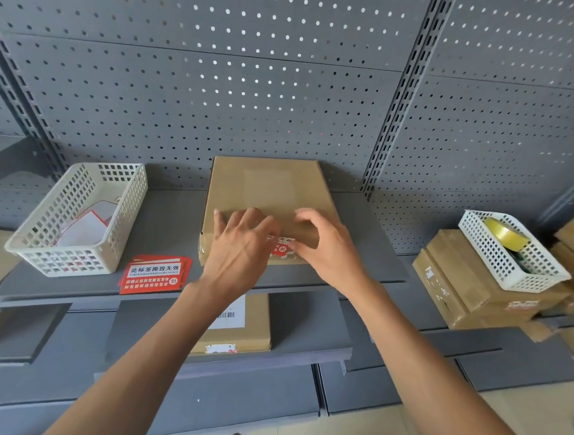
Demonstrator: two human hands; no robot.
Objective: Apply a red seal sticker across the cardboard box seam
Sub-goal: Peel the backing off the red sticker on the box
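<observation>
Box point(266, 195) flat on grey shelf point(163, 222), centre. Red sticker point(283, 247) at near edge of box, folded over front face, partly hidden by hands. Left hand point(243, 245) flat, fingers spread, pressing sticker's left end. Right hand point(324, 243) arched, fingertips on sticker's right end. Nothing gripped. Spare stickers point(154, 275) left of box, beside white basket point(75, 216).

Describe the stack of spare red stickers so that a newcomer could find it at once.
Start at the grey shelf with the cardboard box in its middle. Left of the box, in front of the large white basket, lies the stack of spare red stickers. It alone lies flat, red with white printed characters.
</observation>
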